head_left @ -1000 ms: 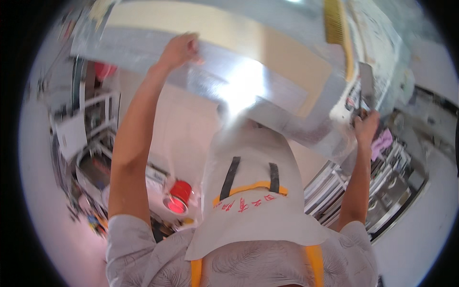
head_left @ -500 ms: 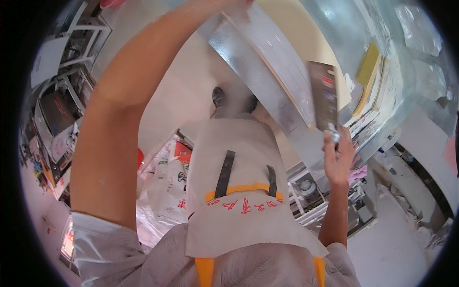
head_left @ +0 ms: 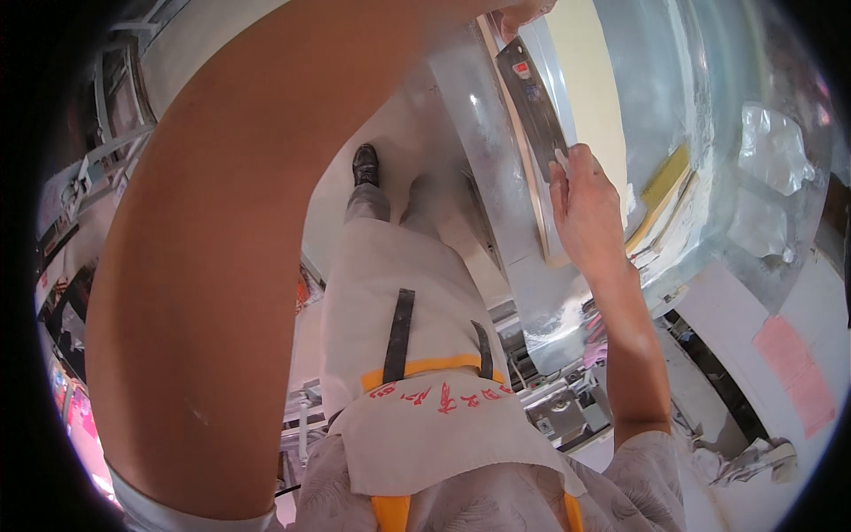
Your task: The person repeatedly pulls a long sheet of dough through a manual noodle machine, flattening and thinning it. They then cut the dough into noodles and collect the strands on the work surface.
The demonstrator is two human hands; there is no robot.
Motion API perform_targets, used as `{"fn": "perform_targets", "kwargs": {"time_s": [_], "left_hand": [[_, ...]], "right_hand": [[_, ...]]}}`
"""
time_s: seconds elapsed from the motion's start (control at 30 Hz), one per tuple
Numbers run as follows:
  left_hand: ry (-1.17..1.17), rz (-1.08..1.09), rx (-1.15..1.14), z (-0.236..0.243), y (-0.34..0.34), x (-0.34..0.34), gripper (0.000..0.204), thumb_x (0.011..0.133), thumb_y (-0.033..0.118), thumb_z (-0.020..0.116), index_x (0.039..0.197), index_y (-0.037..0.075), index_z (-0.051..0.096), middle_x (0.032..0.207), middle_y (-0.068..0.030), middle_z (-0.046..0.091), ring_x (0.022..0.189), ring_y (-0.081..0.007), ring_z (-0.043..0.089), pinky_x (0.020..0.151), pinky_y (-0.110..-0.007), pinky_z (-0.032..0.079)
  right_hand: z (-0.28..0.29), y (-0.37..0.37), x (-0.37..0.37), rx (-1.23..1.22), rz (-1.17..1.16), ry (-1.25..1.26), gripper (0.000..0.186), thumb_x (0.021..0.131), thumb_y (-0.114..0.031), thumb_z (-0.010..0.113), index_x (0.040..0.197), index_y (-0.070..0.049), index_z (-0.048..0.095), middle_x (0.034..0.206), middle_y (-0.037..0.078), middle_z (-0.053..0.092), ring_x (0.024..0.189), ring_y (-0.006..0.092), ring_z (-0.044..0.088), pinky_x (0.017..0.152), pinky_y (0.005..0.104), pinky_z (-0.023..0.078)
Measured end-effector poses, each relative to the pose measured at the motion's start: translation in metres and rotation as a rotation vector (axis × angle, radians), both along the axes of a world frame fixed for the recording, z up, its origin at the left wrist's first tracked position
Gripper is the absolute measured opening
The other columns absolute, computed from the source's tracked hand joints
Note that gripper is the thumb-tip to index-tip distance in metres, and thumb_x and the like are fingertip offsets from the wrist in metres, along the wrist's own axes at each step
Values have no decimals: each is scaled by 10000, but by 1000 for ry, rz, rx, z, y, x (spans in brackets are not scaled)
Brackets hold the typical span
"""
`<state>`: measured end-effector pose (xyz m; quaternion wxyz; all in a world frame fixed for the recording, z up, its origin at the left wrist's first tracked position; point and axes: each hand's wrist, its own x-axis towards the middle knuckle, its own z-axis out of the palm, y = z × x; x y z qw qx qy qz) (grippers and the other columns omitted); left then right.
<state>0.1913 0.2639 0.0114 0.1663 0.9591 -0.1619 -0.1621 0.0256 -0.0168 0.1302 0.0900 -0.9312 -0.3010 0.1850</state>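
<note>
My right hand (head_left: 589, 208) is closed around the handle of a cleaver (head_left: 534, 106), which has a dark rectangular blade with small coloured labels. The blade points away from me and lies over a long, pale, glossy white slab (head_left: 555, 66) with a thin tan edge. At the top of the view my left hand (head_left: 525, 16) has bent fingers against the far part of the slab, close to the blade's far end. Part of that hand is cut off by the frame. Beside the slab is a smooth cream-coloured board or sheet (head_left: 596, 97); I cannot tell which.
The metal worktop (head_left: 651, 53) carries a yellow-edged block (head_left: 663, 191) and crumpled clear plastic (head_left: 771, 146) at the right. A pink sheet (head_left: 795, 372) is at far right. Metal equipment (head_left: 567, 412) stands under the bench. My shoe (head_left: 365, 164) is on the floor.
My right hand has carried the cleaver leftward and away from me, bringing it over the slab near my left hand. My left hand has shifted right, and the whole view has turned.
</note>
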Motion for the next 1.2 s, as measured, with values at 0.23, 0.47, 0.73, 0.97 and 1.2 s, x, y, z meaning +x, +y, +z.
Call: {"fn": "perform_targets", "kwargs": {"time_s": [0.23,0.47,0.73,0.97,1.2], "left_hand": [[16,134,-43,14,-4,-8,191,831,163,794,1009,98,814,1044,-154,804,989,-338,779,808,-486,609],[-94,114,-133,-51,5,30,183,869,170,762,1031,122,835,1081,-133,814,1032,-320,789,824,-453,616],[26,140,45,14,-19,4,262,826,98,819,1087,93,836,1155,-179,799,1103,-336,781,871,-452,625],[-18,149,89,10,-12,-3,293,823,97,815,1112,48,824,1188,-214,787,1116,-379,773,889,-497,622],[2,151,114,18,-14,-7,284,829,106,804,1109,69,829,1171,-195,791,1090,-369,774,874,-486,621]], "right_hand": [[-5,20,12,-48,67,-69,185,1049,-81,607,1161,22,502,967,306,671,823,521,698,716,592,575],[-9,30,15,-46,87,-83,181,1027,-59,614,1138,31,502,969,312,670,823,520,701,721,579,584],[-8,29,15,-130,34,-70,178,1006,-46,616,1092,18,474,960,308,666,833,520,710,742,579,601],[-6,40,17,-224,43,0,148,1031,-53,576,1077,29,463,918,298,679,854,518,726,764,577,613],[-6,44,24,-286,80,-7,102,1017,-6,541,1067,44,467,888,302,701,857,513,738,767,545,633]]}}
